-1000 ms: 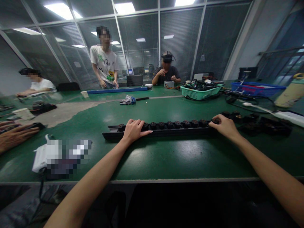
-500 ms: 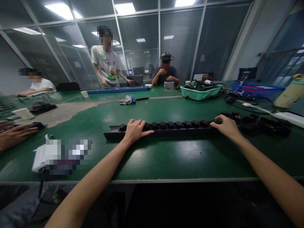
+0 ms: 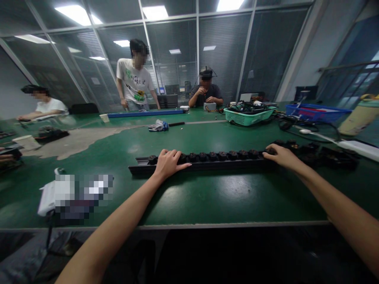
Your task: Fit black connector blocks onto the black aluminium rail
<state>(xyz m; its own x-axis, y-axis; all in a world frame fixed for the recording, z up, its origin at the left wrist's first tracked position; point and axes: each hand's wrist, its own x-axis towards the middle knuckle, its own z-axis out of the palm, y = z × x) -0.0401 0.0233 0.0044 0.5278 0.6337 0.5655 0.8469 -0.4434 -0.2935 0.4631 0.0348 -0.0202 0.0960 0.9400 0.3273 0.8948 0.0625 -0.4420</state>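
Across the near part of the green table (image 3: 195, 203), the black rail (image 3: 213, 167) lies lengthwise, much where it was half a second ago; the left hand (image 3: 168, 165) stays on it near its left end, fingers bent over the top and thumb spread along the near edge, holding it; the right hand (image 3: 278, 154) also stays at the rail's right end, thumb and fingers pinched narrow on a dark round part (image 3: 271, 150), mostly hidden by them. Across the table, the standing person (image 3: 136, 81) has changed most: the arm that reached out sideways now hangs lower, and the head is turned and tipped down; at the left edge, the neighbour's hand that lay over the table has drawn back almost out of view.

Along the rail's open channel sits a row of black round pieces (image 3: 213, 156), one of them left of the left hand; beyond the right hand lies a dark cluster of parts (image 3: 331, 156), too dim to tell apart. Farther back, the mint basket (image 3: 248, 118) is heaped with black cables; the blue basket (image 3: 321, 114) beside it holds something red, the rest unclear; the paper cup (image 3: 104, 118) hides its contents.
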